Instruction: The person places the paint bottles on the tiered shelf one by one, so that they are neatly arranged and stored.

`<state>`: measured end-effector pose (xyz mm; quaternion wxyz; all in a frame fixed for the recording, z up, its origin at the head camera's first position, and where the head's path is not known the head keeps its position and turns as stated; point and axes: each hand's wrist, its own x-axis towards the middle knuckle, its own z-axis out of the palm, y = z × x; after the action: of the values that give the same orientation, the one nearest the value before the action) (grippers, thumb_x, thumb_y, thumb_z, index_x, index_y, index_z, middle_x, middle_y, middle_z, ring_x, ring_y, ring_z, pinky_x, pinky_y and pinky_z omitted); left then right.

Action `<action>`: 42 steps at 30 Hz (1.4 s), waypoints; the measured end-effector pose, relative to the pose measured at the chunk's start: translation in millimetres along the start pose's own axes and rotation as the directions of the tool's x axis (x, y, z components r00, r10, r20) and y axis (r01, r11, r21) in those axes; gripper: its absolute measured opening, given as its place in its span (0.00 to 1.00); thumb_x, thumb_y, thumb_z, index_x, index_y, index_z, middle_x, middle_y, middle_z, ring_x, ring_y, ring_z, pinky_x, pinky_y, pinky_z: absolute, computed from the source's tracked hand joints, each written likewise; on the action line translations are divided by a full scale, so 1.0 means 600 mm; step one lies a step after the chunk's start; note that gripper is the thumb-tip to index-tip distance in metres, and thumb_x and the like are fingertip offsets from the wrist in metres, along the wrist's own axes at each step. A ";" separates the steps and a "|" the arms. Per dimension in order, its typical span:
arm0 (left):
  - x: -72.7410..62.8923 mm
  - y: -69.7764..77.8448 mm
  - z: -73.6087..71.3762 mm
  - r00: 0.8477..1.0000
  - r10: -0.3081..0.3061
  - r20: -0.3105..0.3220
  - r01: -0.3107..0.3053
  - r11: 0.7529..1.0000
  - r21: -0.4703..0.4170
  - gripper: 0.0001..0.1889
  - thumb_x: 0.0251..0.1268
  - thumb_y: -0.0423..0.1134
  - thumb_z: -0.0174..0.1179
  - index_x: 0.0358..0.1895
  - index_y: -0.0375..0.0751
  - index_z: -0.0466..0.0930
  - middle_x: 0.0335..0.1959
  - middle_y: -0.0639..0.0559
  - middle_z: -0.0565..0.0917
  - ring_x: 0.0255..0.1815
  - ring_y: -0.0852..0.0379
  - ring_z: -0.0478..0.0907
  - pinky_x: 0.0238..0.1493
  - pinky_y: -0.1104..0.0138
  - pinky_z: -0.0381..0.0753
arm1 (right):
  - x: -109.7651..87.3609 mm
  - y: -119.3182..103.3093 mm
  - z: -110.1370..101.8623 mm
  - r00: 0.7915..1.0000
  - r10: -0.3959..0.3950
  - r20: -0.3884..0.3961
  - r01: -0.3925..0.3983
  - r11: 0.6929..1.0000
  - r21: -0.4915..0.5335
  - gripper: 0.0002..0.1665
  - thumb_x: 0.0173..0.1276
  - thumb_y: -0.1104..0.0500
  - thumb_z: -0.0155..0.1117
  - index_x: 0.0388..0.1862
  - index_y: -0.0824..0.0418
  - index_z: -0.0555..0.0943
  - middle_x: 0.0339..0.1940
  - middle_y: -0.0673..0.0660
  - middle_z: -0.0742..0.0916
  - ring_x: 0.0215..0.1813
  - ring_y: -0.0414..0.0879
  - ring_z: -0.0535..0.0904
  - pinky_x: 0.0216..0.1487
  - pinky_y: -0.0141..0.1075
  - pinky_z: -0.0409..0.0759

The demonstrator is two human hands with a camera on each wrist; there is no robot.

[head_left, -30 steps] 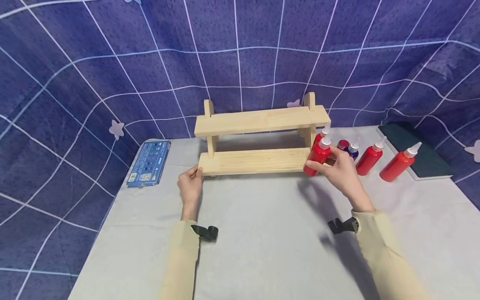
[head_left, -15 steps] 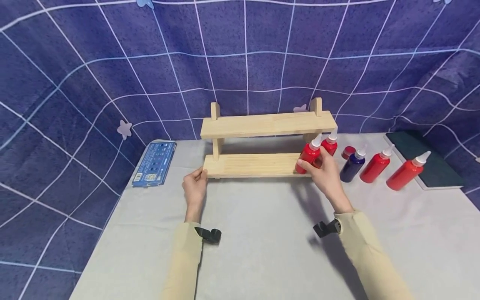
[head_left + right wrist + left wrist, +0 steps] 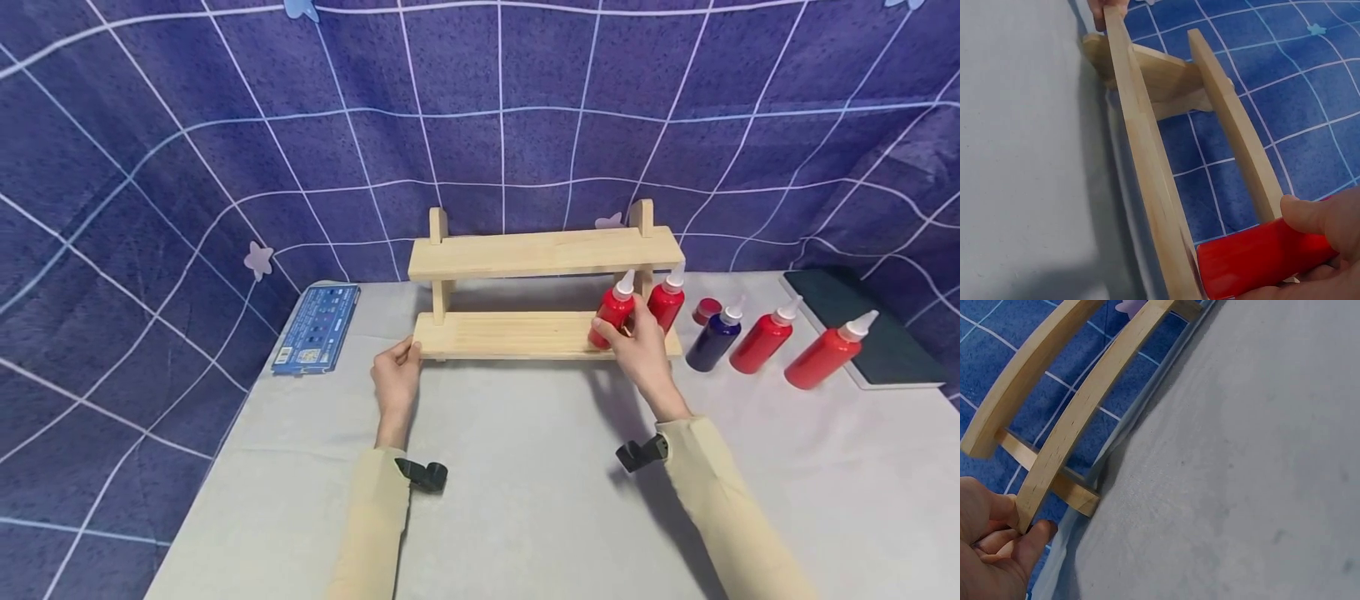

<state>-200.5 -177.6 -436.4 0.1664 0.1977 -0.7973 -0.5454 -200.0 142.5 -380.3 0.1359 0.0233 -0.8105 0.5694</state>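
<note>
A two-tier wooden shelf (image 3: 517,335) stands at the back of the table. My left hand (image 3: 396,382) pinches the left end of its lower board, thumb on one face and fingers on the other in the left wrist view. My right hand (image 3: 643,354) grips a red squeeze bottle (image 3: 613,313) with a white pointed nozzle. That bottle's base is at the lower board (image 3: 1163,212) near its right end, as the right wrist view shows. Just right of it, a second red bottle (image 3: 666,305) stands upright on the same board, partly behind my fingers.
Right of the shelf stand a dark blue bottle (image 3: 714,340), a red bottle (image 3: 761,343) and an orange-red bottle (image 3: 825,358). A small red-lidded jar (image 3: 707,311) is behind them. A dark green book (image 3: 873,325) lies far right, a blue box (image 3: 317,328) at left. A patterned curtain (image 3: 480,125) hangs behind.
My right hand has carried the red bottle left, away from the bottle beside it, to the lower board. My left hand keeps its hold on the shelf's end. The head view has shifted slightly.
</note>
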 end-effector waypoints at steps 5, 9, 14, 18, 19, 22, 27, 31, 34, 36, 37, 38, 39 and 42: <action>-0.001 -0.001 0.001 1.000 0.013 -0.011 -0.013 1.000 -0.001 0.16 0.70 0.36 0.58 0.56 0.32 0.81 0.47 0.35 0.85 0.46 0.47 0.86 0.42 0.70 0.87 | 0.003 0.006 0.001 1.000 0.011 0.012 -0.011 1.000 -0.006 0.25 0.65 0.70 0.63 0.60 0.72 0.68 0.57 0.72 0.79 0.63 0.65 0.75 0.68 0.54 0.73; -0.002 0.000 0.001 1.000 0.019 -0.015 -0.019 1.000 0.000 0.15 0.70 0.36 0.59 0.55 0.32 0.81 0.47 0.35 0.85 0.45 0.47 0.86 0.41 0.71 0.87 | 0.007 0.005 -0.001 0.999 0.040 0.033 -0.039 0.999 -0.021 0.26 0.67 0.68 0.64 0.61 0.71 0.67 0.58 0.71 0.79 0.63 0.63 0.75 0.69 0.53 0.72; 0.000 -0.002 -0.001 1.000 0.019 -0.006 -0.019 1.000 -0.018 0.15 0.70 0.36 0.59 0.56 0.33 0.81 0.48 0.35 0.85 0.46 0.47 0.86 0.41 0.72 0.86 | 0.011 0.001 -0.001 0.997 0.051 0.059 -0.049 0.998 -0.033 0.27 0.67 0.67 0.64 0.62 0.71 0.67 0.58 0.71 0.80 0.61 0.62 0.76 0.67 0.53 0.74; -0.001 -0.001 -0.003 1.000 0.028 -0.002 -0.028 0.998 -0.057 0.15 0.71 0.35 0.58 0.56 0.31 0.80 0.49 0.34 0.84 0.47 0.46 0.85 0.41 0.74 0.86 | 0.016 0.001 0.001 0.997 0.050 0.060 -0.048 0.998 -0.028 0.26 0.67 0.66 0.64 0.60 0.71 0.68 0.56 0.71 0.80 0.60 0.61 0.77 0.67 0.53 0.74; -0.001 0.001 -0.003 1.000 0.030 -0.001 -0.030 0.998 -0.058 0.15 0.71 0.35 0.58 0.56 0.31 0.80 0.49 0.34 0.84 0.47 0.46 0.85 0.41 0.75 0.85 | 0.017 0.002 0.002 0.997 0.051 0.056 -0.050 0.998 -0.028 0.26 0.67 0.66 0.64 0.60 0.71 0.68 0.56 0.71 0.80 0.60 0.61 0.77 0.67 0.53 0.74; -0.002 0.004 -0.003 0.999 0.038 0.004 -0.037 0.998 -0.055 0.16 0.71 0.35 0.58 0.56 0.30 0.80 0.49 0.33 0.84 0.48 0.46 0.85 0.41 0.76 0.85 | 0.020 0.004 0.001 0.997 0.054 0.050 -0.053 0.998 -0.028 0.25 0.67 0.66 0.64 0.60 0.71 0.68 0.57 0.71 0.80 0.61 0.62 0.77 0.68 0.53 0.73; -0.004 0.002 -0.001 0.999 0.030 0.014 -0.030 0.998 -0.053 0.16 0.71 0.35 0.57 0.56 0.31 0.80 0.50 0.33 0.84 0.48 0.46 0.85 0.42 0.75 0.85 | 0.018 0.009 -0.003 0.995 0.070 0.067 -0.068 0.997 -0.032 0.26 0.67 0.65 0.64 0.61 0.70 0.67 0.58 0.71 0.80 0.61 0.62 0.76 0.68 0.53 0.73; -0.005 -0.001 0.000 1.000 0.024 0.014 -0.023 0.999 -0.049 0.16 0.71 0.35 0.57 0.57 0.31 0.80 0.50 0.34 0.84 0.48 0.46 0.85 0.42 0.74 0.86 | 0.014 0.007 -0.005 0.995 0.065 0.077 -0.062 0.997 -0.042 0.30 0.66 0.65 0.65 0.64 0.69 0.66 0.59 0.71 0.79 0.62 0.62 0.76 0.68 0.53 0.73; -0.005 -0.002 0.001 1.000 0.020 0.012 -0.020 0.998 -0.055 0.16 0.71 0.35 0.58 0.56 0.31 0.80 0.49 0.33 0.84 0.48 0.46 0.85 0.41 0.75 0.85 | 0.013 0.002 -0.008 0.997 0.038 0.071 -0.036 0.999 -0.036 0.36 0.65 0.65 0.66 0.69 0.68 0.63 0.61 0.71 0.77 0.64 0.63 0.74 0.70 0.53 0.70; -0.005 -0.003 0.002 1.000 0.023 0.011 -0.022 0.998 -0.057 0.16 0.71 0.35 0.58 0.56 0.30 0.80 0.49 0.33 0.84 0.48 0.46 0.85 0.41 0.75 0.85 | 0.013 -0.004 -0.011 0.998 0.012 0.066 -0.011 1.000 -0.019 0.40 0.65 0.66 0.66 0.73 0.68 0.60 0.64 0.70 0.75 0.67 0.63 0.71 0.72 0.52 0.68; -0.005 -0.002 0.002 1.000 0.025 0.011 -0.024 0.998 -0.056 0.16 0.70 0.35 0.58 0.56 0.30 0.80 0.49 0.33 0.84 0.48 0.46 0.85 0.41 0.75 0.85 | 0.013 -0.009 -0.013 0.998 -0.003 0.065 0.003 1.000 -0.001 0.42 0.65 0.67 0.66 0.74 0.68 0.58 0.66 0.70 0.74 0.69 0.63 0.69 0.73 0.52 0.65; -0.005 -0.002 0.002 1.000 0.027 0.011 -0.027 0.998 -0.054 0.16 0.70 0.35 0.58 0.56 0.30 0.80 0.49 0.33 0.84 0.48 0.46 0.85 0.41 0.75 0.85 | 0.014 -0.013 -0.016 0.998 -0.016 0.064 0.016 1.000 0.006 0.43 0.65 0.67 0.66 0.75 0.68 0.57 0.68 0.69 0.72 0.70 0.63 0.68 0.74 0.52 0.64; -0.005 -0.002 0.001 1.000 0.030 0.010 -0.029 0.998 -0.054 0.16 0.70 0.35 0.58 0.56 0.30 0.80 0.49 0.33 0.84 0.48 0.46 0.85 0.41 0.75 0.85 | 0.013 -0.018 -0.018 0.998 -0.026 0.063 0.025 1.000 0.016 0.44 0.65 0.67 0.66 0.76 0.67 0.56 0.70 0.69 0.71 0.72 0.62 0.66 0.75 0.52 0.63; -0.003 0.000 0.000 0.999 0.041 0.009 -0.041 0.998 -0.051 0.15 0.71 0.35 0.58 0.56 0.30 0.80 0.49 0.33 0.84 0.48 0.46 0.85 0.42 0.74 0.85 | 0.010 -0.036 -0.028 0.996 -0.051 0.072 0.048 0.998 0.045 0.46 0.65 0.66 0.66 0.77 0.67 0.54 0.74 0.67 0.66 0.74 0.60 0.62 0.76 0.51 0.59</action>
<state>-198.9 -176.8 -436.6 0.1783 0.1743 -0.7880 -0.5629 -198.5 151.0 -353.6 0.1197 0.0672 -0.8017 0.5818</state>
